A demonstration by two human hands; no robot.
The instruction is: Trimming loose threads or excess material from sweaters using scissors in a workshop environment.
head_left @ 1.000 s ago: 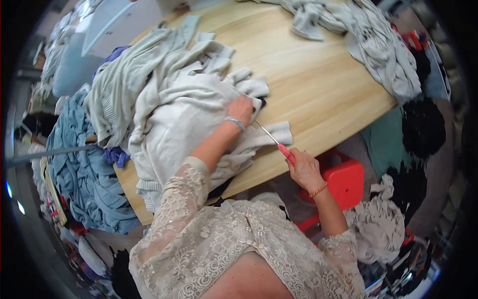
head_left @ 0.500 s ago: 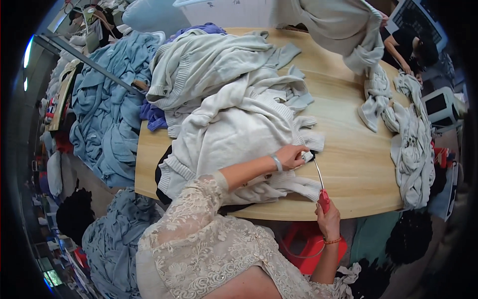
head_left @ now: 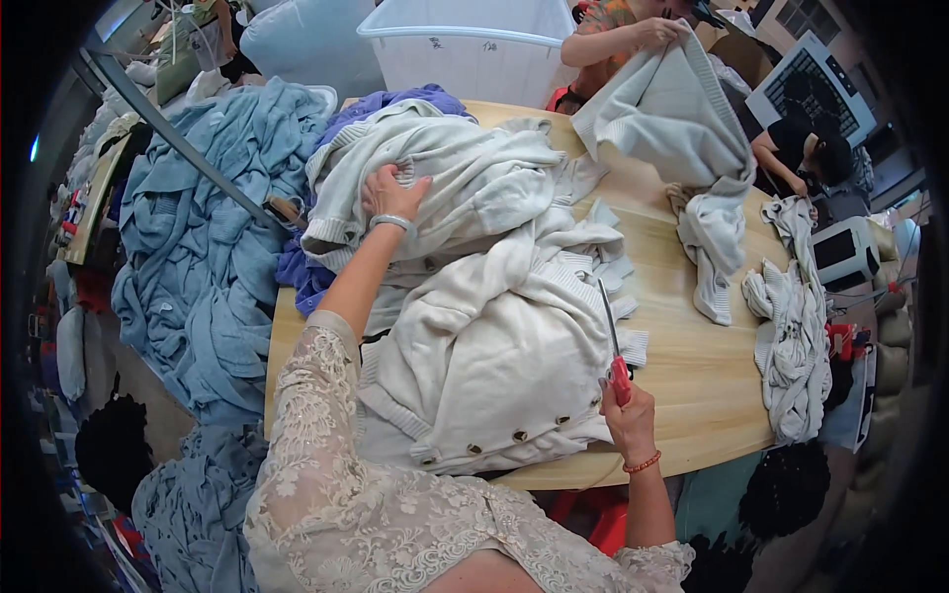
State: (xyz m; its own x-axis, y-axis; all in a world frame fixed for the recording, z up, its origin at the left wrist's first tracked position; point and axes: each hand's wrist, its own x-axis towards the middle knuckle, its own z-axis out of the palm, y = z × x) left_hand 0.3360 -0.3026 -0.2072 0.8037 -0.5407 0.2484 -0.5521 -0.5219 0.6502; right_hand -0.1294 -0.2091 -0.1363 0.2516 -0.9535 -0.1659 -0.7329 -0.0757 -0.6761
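My left hand [head_left: 390,196] reaches over the upper part of the pile, its fingers curled into a light grey knit garment [head_left: 470,163]. In my right hand [head_left: 630,420] is a red-handled tool [head_left: 620,381] with a long, thin metal shaft, pointing up and away from me. The shaft passes beside the edge of a white knit cardigan [head_left: 514,346], which lies bunched on the table with dark round buttons along its near side. Whether the shaft touches the cloth I cannot tell.
The wooden table [head_left: 682,395] carries a tangle of pale garments [head_left: 791,346] at right. Across it, another person [head_left: 608,44] lifts a grey garment [head_left: 682,119]. Blue garments [head_left: 203,237] heap at left behind a metal bar [head_left: 183,128]. A white bin [head_left: 465,59] stands at the back.
My left hand has left the white cardigan's edge and moved up and left onto the grey garment. The tool's tip has come away from that edge. Across the table, the grey garment hangs differently.
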